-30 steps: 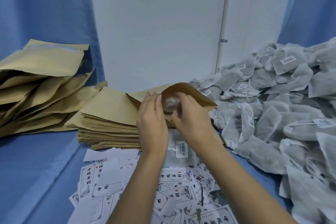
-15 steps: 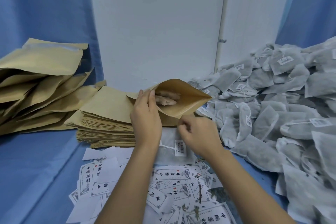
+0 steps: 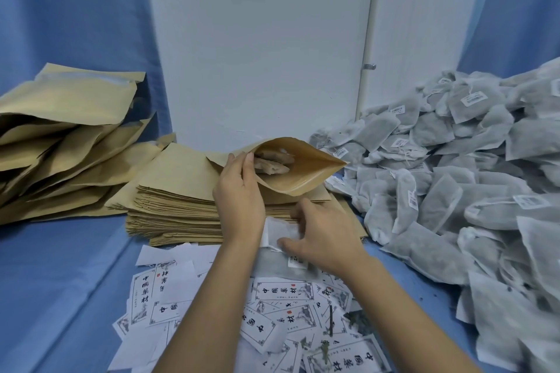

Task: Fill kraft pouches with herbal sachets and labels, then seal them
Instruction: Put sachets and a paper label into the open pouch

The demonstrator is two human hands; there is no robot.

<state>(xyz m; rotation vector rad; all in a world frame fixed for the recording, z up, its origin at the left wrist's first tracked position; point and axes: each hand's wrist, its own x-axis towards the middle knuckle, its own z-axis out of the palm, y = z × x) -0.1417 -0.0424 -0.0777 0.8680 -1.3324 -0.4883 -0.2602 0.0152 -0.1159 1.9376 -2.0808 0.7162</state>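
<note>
My left hand (image 3: 239,194) holds an open kraft pouch (image 3: 306,169) by its mouth, with fingers inside and thumb outside. The mouth faces me above a flat stack of kraft pouches (image 3: 178,206). My right hand (image 3: 321,236) is lower, in front of the stack. Its fingers curl on a white herbal sachet (image 3: 277,233) that lies on the blue cloth. Printed paper labels (image 3: 285,291) lie scattered in front of me.
A big heap of grey-white sachets (image 3: 454,191) fills the right side. Bulging kraft pouches (image 3: 60,142) are piled at the left. A white panel (image 3: 257,45) stands behind, and blue cloth (image 3: 60,281) covers the table.
My right hand left the pouch mouth, dropped toward me and took hold of the sachet in front of the stack. My left hand kept the pouch open.
</note>
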